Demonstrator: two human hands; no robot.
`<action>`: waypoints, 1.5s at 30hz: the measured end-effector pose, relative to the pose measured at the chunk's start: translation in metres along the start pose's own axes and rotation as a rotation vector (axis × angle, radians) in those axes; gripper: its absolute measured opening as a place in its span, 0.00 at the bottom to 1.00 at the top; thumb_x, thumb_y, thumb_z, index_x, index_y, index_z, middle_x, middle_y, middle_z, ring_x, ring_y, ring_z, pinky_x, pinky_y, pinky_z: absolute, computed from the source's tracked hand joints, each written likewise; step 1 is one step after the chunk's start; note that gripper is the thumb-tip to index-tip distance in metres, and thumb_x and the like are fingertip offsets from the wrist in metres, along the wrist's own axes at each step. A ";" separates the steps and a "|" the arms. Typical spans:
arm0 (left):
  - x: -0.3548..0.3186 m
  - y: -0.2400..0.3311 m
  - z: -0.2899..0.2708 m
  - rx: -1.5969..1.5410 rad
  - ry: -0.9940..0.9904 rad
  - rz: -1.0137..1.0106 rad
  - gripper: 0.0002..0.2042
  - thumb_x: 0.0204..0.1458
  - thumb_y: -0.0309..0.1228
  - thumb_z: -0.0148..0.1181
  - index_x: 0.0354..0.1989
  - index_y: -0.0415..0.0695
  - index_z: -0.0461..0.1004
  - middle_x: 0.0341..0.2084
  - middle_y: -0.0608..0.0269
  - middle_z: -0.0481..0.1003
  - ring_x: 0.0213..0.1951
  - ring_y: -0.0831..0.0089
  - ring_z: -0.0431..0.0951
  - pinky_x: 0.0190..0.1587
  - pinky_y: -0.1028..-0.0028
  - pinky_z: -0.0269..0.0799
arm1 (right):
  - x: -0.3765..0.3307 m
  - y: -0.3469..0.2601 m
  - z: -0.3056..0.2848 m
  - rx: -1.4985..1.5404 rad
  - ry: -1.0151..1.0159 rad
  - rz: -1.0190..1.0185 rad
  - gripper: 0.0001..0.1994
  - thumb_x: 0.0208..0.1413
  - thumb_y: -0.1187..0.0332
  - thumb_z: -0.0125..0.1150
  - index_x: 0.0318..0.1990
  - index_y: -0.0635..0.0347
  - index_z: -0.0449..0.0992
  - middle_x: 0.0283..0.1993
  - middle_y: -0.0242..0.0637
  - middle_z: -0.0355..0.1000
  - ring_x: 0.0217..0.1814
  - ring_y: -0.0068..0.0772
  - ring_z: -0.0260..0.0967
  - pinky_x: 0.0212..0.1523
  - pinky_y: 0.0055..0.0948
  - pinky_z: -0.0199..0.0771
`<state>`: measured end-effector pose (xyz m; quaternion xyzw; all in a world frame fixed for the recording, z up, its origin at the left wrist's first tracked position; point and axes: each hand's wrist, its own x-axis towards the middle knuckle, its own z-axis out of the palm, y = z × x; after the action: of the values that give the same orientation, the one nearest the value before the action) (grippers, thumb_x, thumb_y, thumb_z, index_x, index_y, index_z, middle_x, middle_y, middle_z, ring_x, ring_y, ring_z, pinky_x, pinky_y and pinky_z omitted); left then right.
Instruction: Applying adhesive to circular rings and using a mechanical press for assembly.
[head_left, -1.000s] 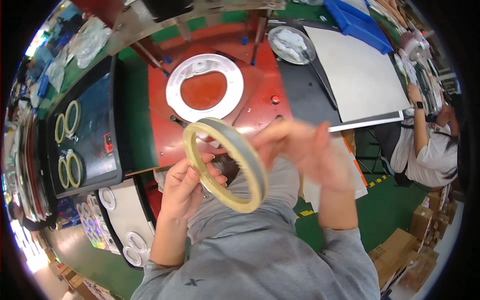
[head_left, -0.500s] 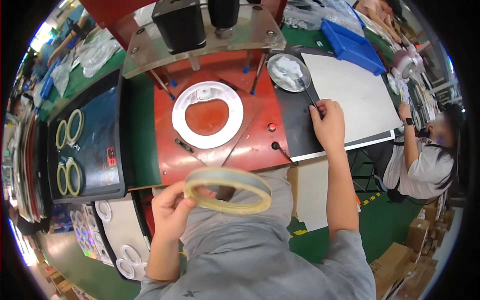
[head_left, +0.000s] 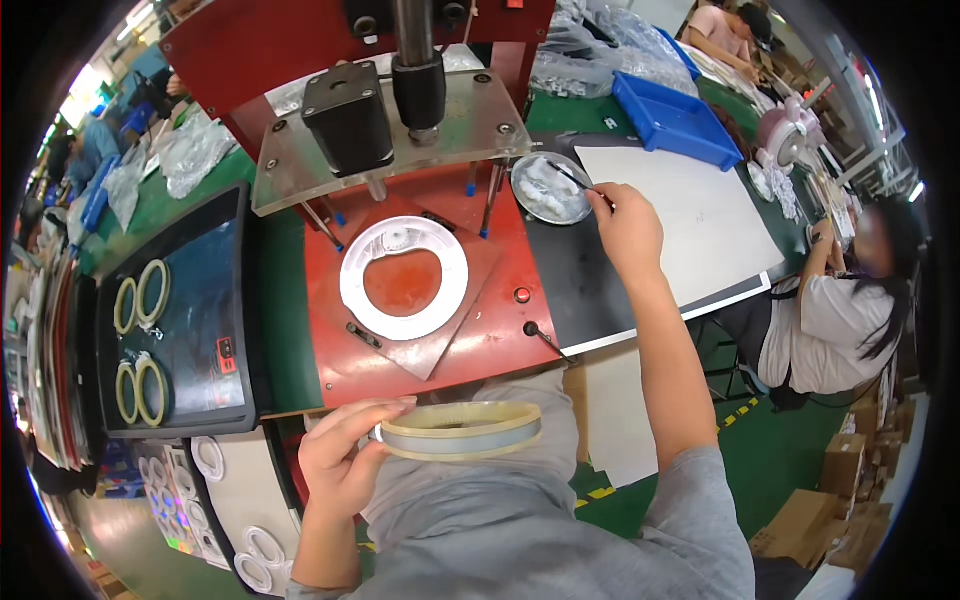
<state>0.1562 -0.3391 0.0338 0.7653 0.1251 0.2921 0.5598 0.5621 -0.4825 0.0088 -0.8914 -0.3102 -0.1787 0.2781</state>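
Low in front of my body, my left hand (head_left: 340,455) pinches the left end of a pale yellow ring (head_left: 470,441) with a grey band around its outside. The ring is seen nearly edge-on. My right hand (head_left: 632,232) closes around a thin dark stick-like tool (head_left: 570,177). Its tip reaches into white, fluffy or pasty matter (head_left: 548,188) in a round shallow dish (head_left: 572,215); whether it ends in a brush or a blade is not clear. A white ring (head_left: 405,328) lies flat on the red press base (head_left: 460,352), between both hands and the press head.
The press's clear plate (head_left: 450,150) hangs over the base on thin rods. A black tray (head_left: 205,300) at left holds several yellow rings. A white sheet (head_left: 690,220) and blue bin (head_left: 680,125) lie right. Another person (head_left: 835,310) sits at far right.
My left hand has turned the yellow ring, so its grey outer band now faces me. My right hand has come closer to the dish, and the tool's angle has changed. The view has shifted.
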 end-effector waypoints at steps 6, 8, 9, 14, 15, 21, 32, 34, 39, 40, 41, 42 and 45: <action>-0.004 0.003 -0.016 0.099 0.090 0.086 0.12 0.54 0.20 0.64 0.47 0.32 0.81 0.46 0.46 0.81 0.48 0.56 0.84 0.52 0.66 0.79 | -0.010 -0.006 -0.029 0.140 0.030 0.011 0.10 0.63 0.64 0.66 0.41 0.61 0.86 0.39 0.46 0.82 0.40 0.47 0.80 0.42 0.38 0.78; 0.000 0.008 -0.020 0.117 0.103 0.121 0.11 0.55 0.21 0.65 0.46 0.32 0.82 0.47 0.46 0.75 0.48 0.55 0.82 0.50 0.65 0.80 | -0.023 -0.023 -0.054 0.415 -0.063 0.202 0.13 0.66 0.65 0.65 0.44 0.69 0.84 0.36 0.42 0.82 0.37 0.31 0.80 0.42 0.28 0.77; 0.003 0.010 -0.021 0.141 0.108 0.158 0.11 0.55 0.22 0.65 0.46 0.33 0.82 0.47 0.47 0.75 0.47 0.57 0.82 0.49 0.66 0.79 | -0.031 -0.026 -0.069 0.485 -0.109 0.239 0.13 0.67 0.65 0.64 0.45 0.69 0.83 0.35 0.38 0.81 0.33 0.25 0.76 0.37 0.24 0.73; 0.034 0.029 -0.030 0.326 0.047 0.428 0.14 0.48 0.24 0.69 0.45 0.39 0.85 0.42 0.55 0.76 0.43 0.61 0.79 0.44 0.68 0.77 | -0.076 -0.050 -0.114 0.849 -0.327 0.413 0.10 0.70 0.68 0.60 0.48 0.65 0.81 0.31 0.32 0.77 0.19 0.08 0.52 0.20 0.15 0.47; 0.040 0.034 -0.029 0.344 0.037 0.449 0.16 0.45 0.26 0.69 0.45 0.41 0.86 0.42 0.57 0.77 0.43 0.60 0.79 0.42 0.67 0.76 | -0.083 -0.051 -0.121 0.895 -0.363 0.419 0.09 0.70 0.68 0.59 0.48 0.66 0.80 0.31 0.32 0.77 0.18 0.08 0.53 0.20 0.14 0.48; 0.056 0.038 -0.021 0.192 0.002 0.486 0.15 0.48 0.28 0.70 0.45 0.39 0.86 0.43 0.55 0.77 0.44 0.61 0.79 0.41 0.69 0.76 | -0.104 -0.071 -0.137 1.228 -0.561 0.310 0.07 0.69 0.75 0.59 0.48 0.68 0.79 0.32 0.39 0.78 0.19 0.10 0.58 0.21 0.13 0.56; 0.044 0.032 -0.017 0.062 0.032 0.458 0.12 0.50 0.25 0.69 0.43 0.35 0.85 0.43 0.51 0.76 0.44 0.60 0.79 0.43 0.68 0.78 | -0.090 -0.122 -0.139 0.792 -0.505 -0.345 0.13 0.46 0.82 0.74 0.42 0.65 0.86 0.33 0.40 0.80 0.32 0.31 0.77 0.31 0.25 0.72; 0.041 0.033 -0.019 0.079 0.037 0.461 0.12 0.50 0.24 0.69 0.42 0.34 0.85 0.43 0.51 0.76 0.44 0.60 0.79 0.43 0.67 0.78 | -0.089 -0.130 -0.138 0.759 -0.507 -0.393 0.13 0.46 0.81 0.74 0.42 0.64 0.86 0.33 0.40 0.80 0.33 0.32 0.77 0.32 0.27 0.74; 0.034 0.036 -0.024 0.096 0.097 0.484 0.12 0.45 0.21 0.70 0.40 0.34 0.83 0.42 0.49 0.78 0.42 0.56 0.83 0.44 0.66 0.81 | -0.084 -0.141 -0.159 0.484 -0.402 -0.606 0.15 0.40 0.78 0.72 0.40 0.65 0.86 0.33 0.42 0.78 0.30 0.37 0.78 0.28 0.30 0.76; 0.034 0.041 -0.029 0.094 0.092 0.469 0.12 0.45 0.21 0.70 0.40 0.34 0.83 0.42 0.49 0.78 0.42 0.56 0.83 0.44 0.66 0.81 | -0.081 -0.138 -0.168 0.399 -0.395 -0.689 0.16 0.37 0.76 0.69 0.39 0.67 0.85 0.32 0.42 0.77 0.28 0.38 0.77 0.24 0.30 0.75; 0.035 0.046 -0.033 0.225 0.034 0.484 0.14 0.45 0.21 0.71 0.41 0.33 0.82 0.42 0.48 0.80 0.42 0.54 0.84 0.44 0.65 0.82 | -0.078 -0.141 -0.182 0.314 -0.467 -0.706 0.16 0.38 0.77 0.70 0.40 0.67 0.84 0.32 0.42 0.77 0.28 0.37 0.76 0.26 0.29 0.74; 0.041 0.051 -0.034 0.330 -0.038 0.508 0.15 0.44 0.22 0.71 0.42 0.33 0.81 0.41 0.47 0.81 0.42 0.53 0.85 0.43 0.64 0.83 | -0.074 -0.145 -0.205 0.208 -0.537 -0.705 0.17 0.39 0.79 0.71 0.41 0.68 0.83 0.31 0.41 0.76 0.27 0.36 0.75 0.27 0.27 0.72; 0.042 0.059 -0.035 0.405 -0.218 0.603 0.16 0.44 0.20 0.68 0.44 0.32 0.80 0.40 0.47 0.82 0.42 0.52 0.86 0.43 0.63 0.85 | -0.058 -0.162 -0.234 -0.017 -0.777 -0.855 0.14 0.40 0.75 0.70 0.38 0.66 0.82 0.30 0.38 0.75 0.23 0.33 0.73 0.20 0.29 0.67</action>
<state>0.1615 -0.3101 0.1086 0.8895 -0.1108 0.3299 0.2961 0.3788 -0.5452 0.2257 -0.6893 -0.7207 0.0628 0.0396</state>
